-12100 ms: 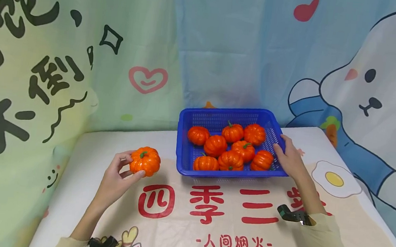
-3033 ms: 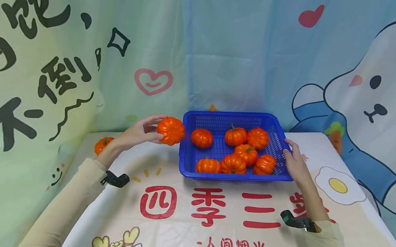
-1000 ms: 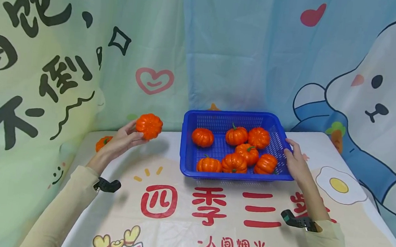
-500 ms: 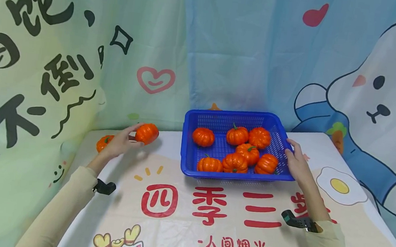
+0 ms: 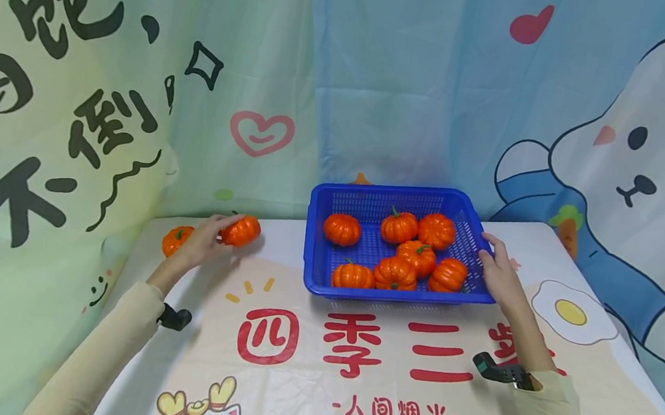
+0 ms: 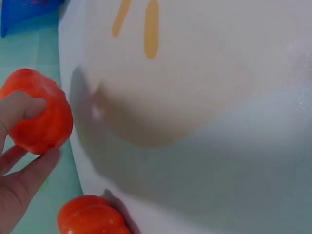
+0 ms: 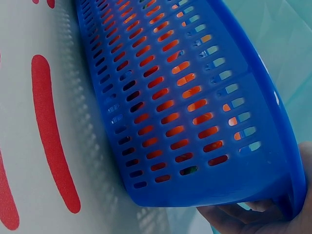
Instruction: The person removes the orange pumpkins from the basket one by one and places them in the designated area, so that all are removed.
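My left hand (image 5: 203,240) grips a small orange pumpkin (image 5: 243,231) low over the back left of the table, left of the basket. In the left wrist view the thumb lies across that pumpkin (image 6: 51,117) with fingers beneath it. A second pumpkin (image 5: 175,240) rests on the table at the far left, partly behind my left wrist. My right hand (image 5: 497,270) holds the right side of a blue perforated basket (image 5: 396,298), fingers under its rim in the right wrist view. Several more pumpkins (image 5: 395,274) lie inside the basket, some with green stems.
A printed cloth (image 5: 422,403) with red characters covers the table. Behind the table's back edge hangs a cartoon curtain (image 5: 380,92), close to the basket. Another printed curtain (image 5: 54,221) borders the left side.
A pumpkin from my left hand now lies at far left. Another has left the basket in that hand, moved left, then down towards the table. My right hand keeps its hold on the basket.
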Tool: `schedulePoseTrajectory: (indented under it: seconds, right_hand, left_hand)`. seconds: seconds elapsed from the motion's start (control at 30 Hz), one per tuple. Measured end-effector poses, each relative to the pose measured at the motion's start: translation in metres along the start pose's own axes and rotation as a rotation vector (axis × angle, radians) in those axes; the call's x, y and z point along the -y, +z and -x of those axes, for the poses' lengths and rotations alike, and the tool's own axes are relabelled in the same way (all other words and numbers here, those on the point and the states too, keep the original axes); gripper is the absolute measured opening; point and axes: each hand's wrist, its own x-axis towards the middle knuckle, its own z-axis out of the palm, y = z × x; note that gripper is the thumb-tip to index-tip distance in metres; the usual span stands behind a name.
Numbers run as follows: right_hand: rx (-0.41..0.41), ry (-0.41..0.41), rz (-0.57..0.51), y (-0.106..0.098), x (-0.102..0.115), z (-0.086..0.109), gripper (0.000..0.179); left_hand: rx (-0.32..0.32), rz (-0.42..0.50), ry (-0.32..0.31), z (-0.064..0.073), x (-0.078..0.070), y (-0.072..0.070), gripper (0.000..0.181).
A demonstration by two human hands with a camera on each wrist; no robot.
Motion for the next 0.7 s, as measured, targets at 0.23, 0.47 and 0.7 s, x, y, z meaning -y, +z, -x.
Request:
schedulePoseTrajectory:
  seconds: [0.23, 0.47, 0.7]
  right_hand:
    - [-0.006, -0.005, -0.002, -0.0012, 0.0002, 0.0001, 0.058]
    - [-0.002, -0.014, -0.005, -0.0003, 0.0010, 0.0003, 0.058]
    - [-0.003, -0.005, 0.005, 0.0002, -0.0005, 0.0003, 0.058]
  left_hand:
    - [0.006, 0.022, 0.000, -0.0026, -0.0003, -0.0015, 0.067]
    - [0.071, -0.075, -0.032, -0.0013, -0.0012, -0.0017, 0.068]
    - [0.098, -0.048, -0.107, -0.0052, -0.0096, -0.0038, 0.058]
